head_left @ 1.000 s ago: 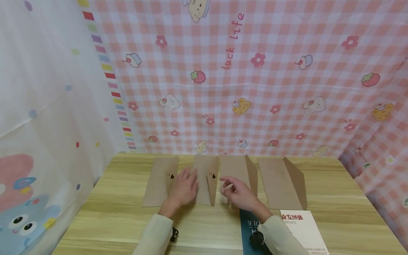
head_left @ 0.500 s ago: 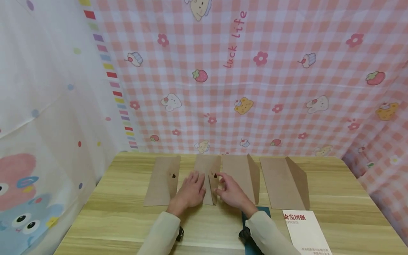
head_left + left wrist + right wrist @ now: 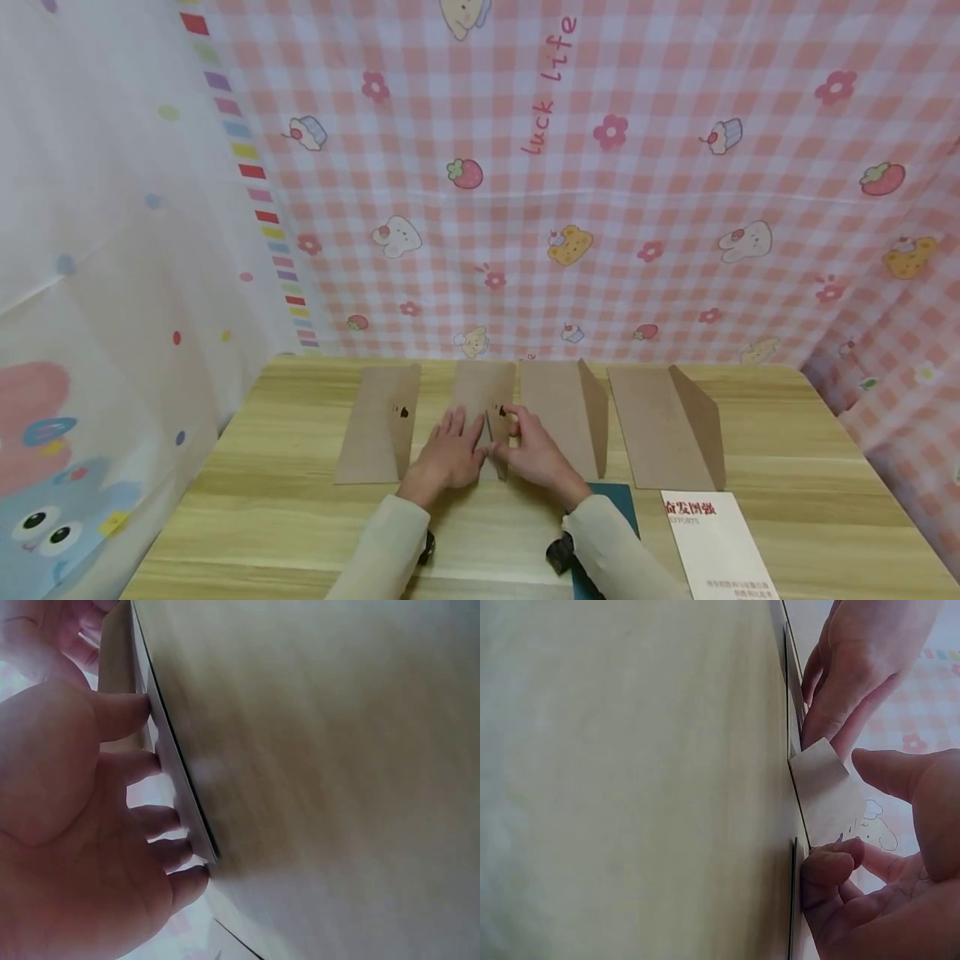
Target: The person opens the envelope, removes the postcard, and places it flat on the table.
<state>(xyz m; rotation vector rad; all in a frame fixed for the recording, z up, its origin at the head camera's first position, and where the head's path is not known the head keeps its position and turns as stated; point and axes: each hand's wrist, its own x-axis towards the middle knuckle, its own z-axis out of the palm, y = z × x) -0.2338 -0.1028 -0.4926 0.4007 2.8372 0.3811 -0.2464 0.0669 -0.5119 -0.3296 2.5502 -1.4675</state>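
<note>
A brown paper envelope (image 3: 476, 385), second from the left in a row, lies on the wooden table with its flap (image 3: 498, 433) raised on the right side. Spread across its front part, my left hand (image 3: 447, 460) presses down with fairly straight fingers; in the left wrist view its fingertips (image 3: 169, 817) rest along the envelope's edge. My right hand (image 3: 538, 454) is at the flap, index fingertip by the dark printed mark. The right wrist view shows the flap (image 3: 825, 784) standing up between the thumb and the loosely bent fingers, thumb apart from it.
Another envelope (image 3: 367, 429) lies to the left, and two more, one (image 3: 547, 400) and another (image 3: 648, 425), to the right with flaps unfolded. A teal card (image 3: 618, 500) lies partly under the right sleeve, beside a white card (image 3: 716, 537) with red lettering. A checked cloth (image 3: 637, 192) hangs behind.
My left hand has shifted right, from between the first two envelopes onto the second. My right hand has moved left from the third envelope to the second one's flap.
</note>
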